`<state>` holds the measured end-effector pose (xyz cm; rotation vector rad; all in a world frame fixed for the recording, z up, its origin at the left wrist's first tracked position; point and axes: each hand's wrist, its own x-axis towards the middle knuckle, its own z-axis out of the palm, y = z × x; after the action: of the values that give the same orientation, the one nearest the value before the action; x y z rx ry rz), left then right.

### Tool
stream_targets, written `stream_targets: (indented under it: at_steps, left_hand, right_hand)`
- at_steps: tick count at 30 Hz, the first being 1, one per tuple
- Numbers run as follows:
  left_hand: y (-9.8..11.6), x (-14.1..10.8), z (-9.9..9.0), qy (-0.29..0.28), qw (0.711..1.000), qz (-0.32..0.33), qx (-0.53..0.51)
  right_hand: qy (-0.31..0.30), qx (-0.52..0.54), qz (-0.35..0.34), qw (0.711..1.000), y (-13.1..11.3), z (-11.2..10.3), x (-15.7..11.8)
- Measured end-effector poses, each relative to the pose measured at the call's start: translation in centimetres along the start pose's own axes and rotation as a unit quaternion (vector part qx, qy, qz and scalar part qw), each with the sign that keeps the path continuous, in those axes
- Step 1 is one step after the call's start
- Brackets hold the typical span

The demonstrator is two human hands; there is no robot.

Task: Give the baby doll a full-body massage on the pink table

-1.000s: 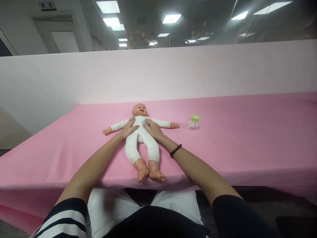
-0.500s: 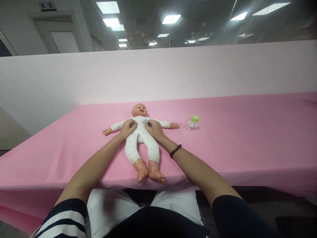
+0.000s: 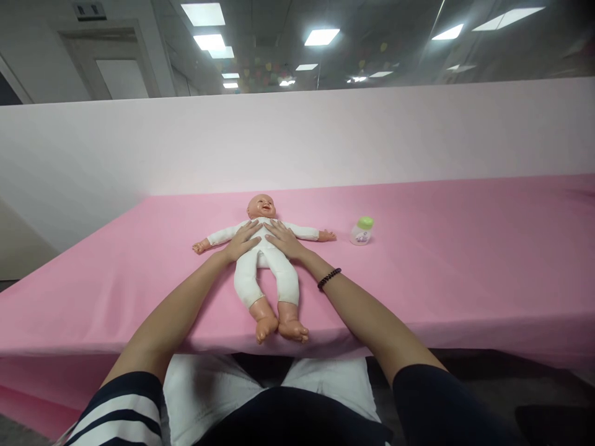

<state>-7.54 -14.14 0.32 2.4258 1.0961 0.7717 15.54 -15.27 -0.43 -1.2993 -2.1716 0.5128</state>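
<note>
A baby doll [image 3: 289,282] with a white cloth body lies on its back, arms spread wide and feet toward me. My left hand [image 3: 242,242] rests flat on the left side of its chest, fingers stretched out. On the other side of the chest lies my right hand [image 3: 284,240], also flat with its fingers spread. The fingertips of both hands come close together near the middle of the doll's chest. Neither hand grips anything. Part of the doll's torso is hidden under my hands.
The doll lies on a table with a pink cloth [image 3: 441,260]. To the doll's right stands a small clear jar with a green lid [image 3: 362,231]. Behind the table runs a low white wall [image 3: 325,136] with glass above it.
My fingers, curled inward over the doll's chest before, have straightened and now lie flat on it. The doll and the jar have stayed in place.
</note>
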Motion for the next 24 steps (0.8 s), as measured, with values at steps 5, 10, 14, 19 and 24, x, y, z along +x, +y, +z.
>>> stream_targets:
  at_steps: [5, 10, 14, 19, 24]
  left_hand:
    - [-1.2, 0.3, 0.3, 0.008, 0.996, -0.084, 0.012]
    - [-2.4, 0.5, 0.2, 0.024, 0.988, -0.14, 0.054]
    - [-3.2, 0.2, -0.3, 0.014, 0.979, -0.163, 0.119]
    - [-3.8, -0.2, -1.0, 0.02, 0.971, -0.173, 0.165]
    - [-4.0, -0.8, -1.6, 0.037, 0.95, -0.203, 0.235]
  right_hand:
    - [-0.008, -0.035, 0.053, 0.998, 0.2, -0.2, 0.4]
    - [0.012, -0.074, 0.087, 0.993, 1.7, -0.6, 0.4]
    - [0.022, -0.113, 0.104, 0.988, 2.9, -1.3, 0.0]
    - [0.05, -0.193, 0.124, 0.972, 3.8, -2.0, -0.5]
    - [0.076, -0.27, 0.136, 0.95, 4.7, -3.0, -1.0]
